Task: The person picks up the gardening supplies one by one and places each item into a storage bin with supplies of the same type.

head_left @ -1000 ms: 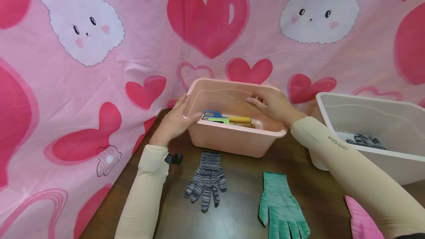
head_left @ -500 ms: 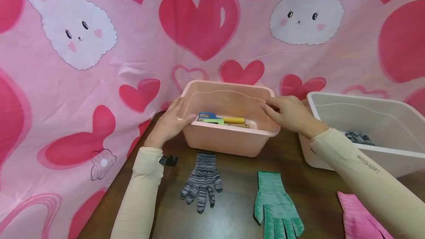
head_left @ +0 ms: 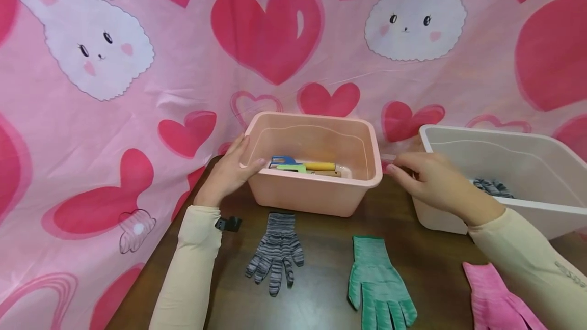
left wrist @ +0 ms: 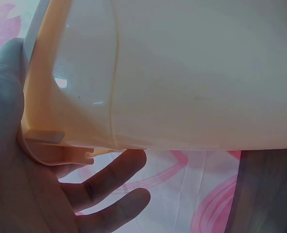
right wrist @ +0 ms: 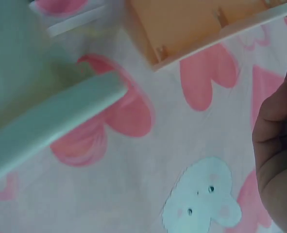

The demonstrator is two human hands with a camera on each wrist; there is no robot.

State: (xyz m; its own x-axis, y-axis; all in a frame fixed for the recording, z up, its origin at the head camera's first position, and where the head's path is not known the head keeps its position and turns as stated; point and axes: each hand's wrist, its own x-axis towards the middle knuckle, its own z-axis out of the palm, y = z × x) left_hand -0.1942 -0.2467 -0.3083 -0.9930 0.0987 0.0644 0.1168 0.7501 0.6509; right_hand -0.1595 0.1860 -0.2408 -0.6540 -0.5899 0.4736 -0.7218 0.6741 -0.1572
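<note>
beige sleeve (head_left: 190,269): is leading up to the left hand (head_left: 224,177), which is clamping the near left corner of the pink tub (head_left: 302,195), thumb lying along the front rim.
striped glove (head_left: 276,253): is lying flat on the table (head_left: 323,279), not put in anything.
pink tub: is standing upright, holding blue, green and yellow tools (head_left: 304,166); these look already settled.
green glove (head_left: 380,284): is lying flat, cuff towards the tubs, likewise out.
right hand (head_left: 431,182): is hovering between pink tub and white tub (head_left: 518,154), well apart from the left, fingers loosely curling, nothing showing in them.
white tub: is holding striped cloth (head_left: 492,187), probably a glove; that piece looks placed.
pink glove (head_left: 492,294): is lying out, partly cut off; all three loose gloves are seemingly waiting.
</note>
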